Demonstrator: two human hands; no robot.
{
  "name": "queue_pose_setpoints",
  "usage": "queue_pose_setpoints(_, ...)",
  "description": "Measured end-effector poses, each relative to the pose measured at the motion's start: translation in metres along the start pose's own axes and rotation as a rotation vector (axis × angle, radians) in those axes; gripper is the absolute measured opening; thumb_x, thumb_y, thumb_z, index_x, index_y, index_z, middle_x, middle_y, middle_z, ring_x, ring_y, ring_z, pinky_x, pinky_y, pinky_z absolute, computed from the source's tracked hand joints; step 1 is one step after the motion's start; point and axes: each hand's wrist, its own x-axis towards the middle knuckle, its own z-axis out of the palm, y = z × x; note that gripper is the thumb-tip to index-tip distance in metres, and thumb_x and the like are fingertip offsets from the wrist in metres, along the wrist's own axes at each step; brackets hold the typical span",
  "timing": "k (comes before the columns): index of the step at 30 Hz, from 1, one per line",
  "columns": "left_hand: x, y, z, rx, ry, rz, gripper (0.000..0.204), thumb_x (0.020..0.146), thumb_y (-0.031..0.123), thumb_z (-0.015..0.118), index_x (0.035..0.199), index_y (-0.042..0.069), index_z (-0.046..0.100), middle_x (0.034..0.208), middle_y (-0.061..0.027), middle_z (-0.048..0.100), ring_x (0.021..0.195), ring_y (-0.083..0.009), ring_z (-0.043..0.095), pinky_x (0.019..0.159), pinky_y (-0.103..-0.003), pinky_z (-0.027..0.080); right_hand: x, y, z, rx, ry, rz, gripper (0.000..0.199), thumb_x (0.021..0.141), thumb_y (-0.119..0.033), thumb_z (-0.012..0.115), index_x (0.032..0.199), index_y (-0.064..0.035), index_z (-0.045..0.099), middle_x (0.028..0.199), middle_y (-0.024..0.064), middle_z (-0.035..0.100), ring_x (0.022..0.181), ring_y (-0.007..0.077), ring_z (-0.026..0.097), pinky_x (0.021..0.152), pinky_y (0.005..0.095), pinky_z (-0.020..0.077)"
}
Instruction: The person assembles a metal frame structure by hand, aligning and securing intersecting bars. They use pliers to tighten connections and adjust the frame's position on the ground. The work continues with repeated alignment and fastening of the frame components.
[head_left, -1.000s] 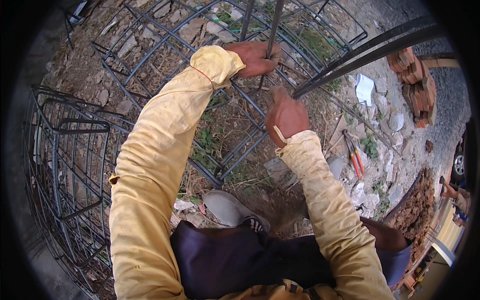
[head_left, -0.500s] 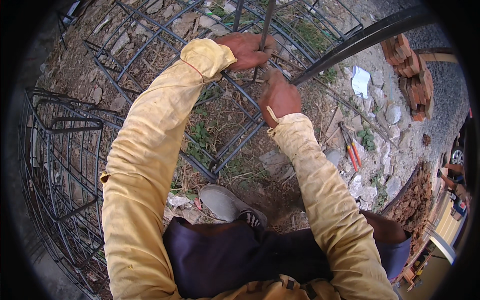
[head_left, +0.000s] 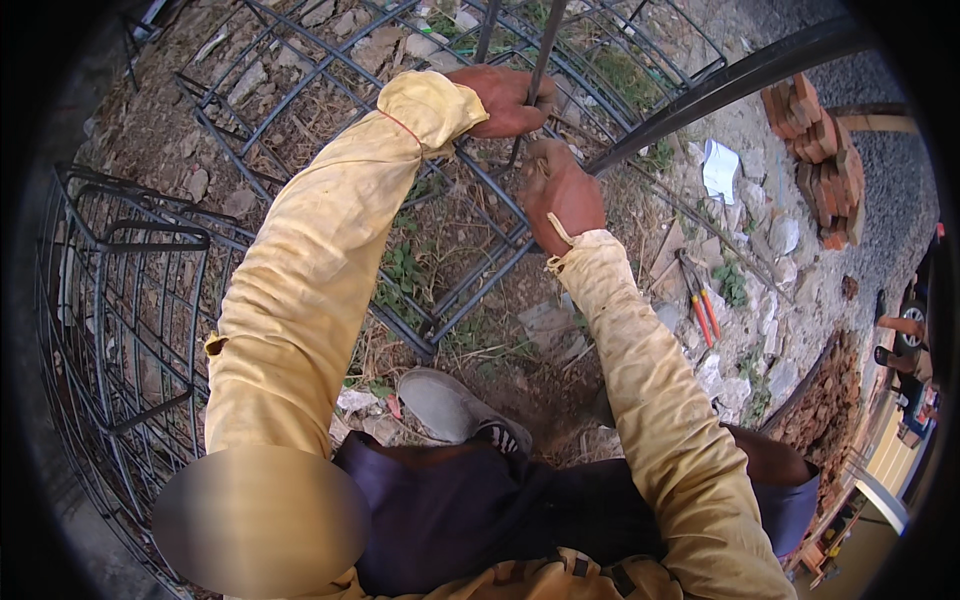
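A thin, ribbed steel bar (head_left: 540, 60) is gripped by the closed left hand (head_left: 505, 100); the right hand (head_left: 562, 195) is clenched on a rusty cage rod (head_left: 500, 205).

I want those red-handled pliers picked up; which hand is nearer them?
Right. The right hand grips rebar up-left of the pliers; the left hand is farther up.
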Motion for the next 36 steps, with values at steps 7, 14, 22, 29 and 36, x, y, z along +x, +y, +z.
queue_pose_setpoints(7,0.004,0.001,0.001,0.127,-0.001,-0.032,0.031,0.087,0.033,0.048,0.103,0.008,0.058,0.09,-0.0177,0.065,0.086,-0.0382,0.061,0.079,-0.049,0.044,0.0,-0.009,-0.004,0.076,-0.03,0.124,0.02,0.087,-0.01,0.06,0.106,-0.0066,0.057,0.09,0.0193,0.068,0.083,0.0404,0.067,0.074,0.0488,0.051)
queue_pose_setpoints(14,0.002,-0.01,0.015,0.113,0.111,-0.061,0.034,0.09,0.035,0.046,0.103,0.009,0.063,0.097,-0.0188,0.065,0.09,-0.0386,0.061,0.083,-0.049,0.046,0.004,-0.005,0.005,0.039,-0.029,0.123,0.015,0.083,-0.007,0.062,0.097,-0.0063,0.06,0.087,0.0199,0.067,0.083,0.0416,0.066,0.074,0.0479,0.051)
queue_pose_setpoints(22,0.002,-0.009,0.008,0.006,0.044,-0.045,0.03,0.09,0.034,0.047,0.096,0.008,0.061,0.091,-0.0175,0.063,0.089,-0.0375,0.061,0.081,-0.049,0.045,0.003,-0.001,0.01,0.046,0.003,0.038,0.014,0.084,-0.005,0.06,0.098,-0.006,0.06,0.089,0.0197,0.067,0.082,0.0417,0.066,0.074,0.0458,0.0514)
queue_pose_setpoints(29,-0.003,-0.001,0.002,0.018,0.031,-0.043,0.027,0.09,0.033,0.048,0.097,0.009,0.058,0.086,-0.0168,0.062,0.085,-0.0366,0.061,0.078,-0.049,0.045,0.004,0.004,0.013,0.166,-0.021,0.119,0.016,0.086,0.002,0.054,0.101,-0.003,0.059,0.085,0.0157,0.067,0.073,0.0266,0.073,0.066,0.038,0.0548)
queue_pose_setpoints(36,-0.006,0.002,-0.005,-0.053,0.011,-0.054,0.024,0.091,0.032,0.048,0.101,0.011,0.054,0.091,-0.014,0.062,0.087,-0.032,0.06,0.082,-0.046,0.044,0.004,-0.003,0.014,0.158,-0.024,0.136,0.017,0.087,-0.002,0.057,0.103,-0.0059,0.059,0.088,0.017,0.069,0.082,0.0322,0.071,0.073,0.0405,0.054)
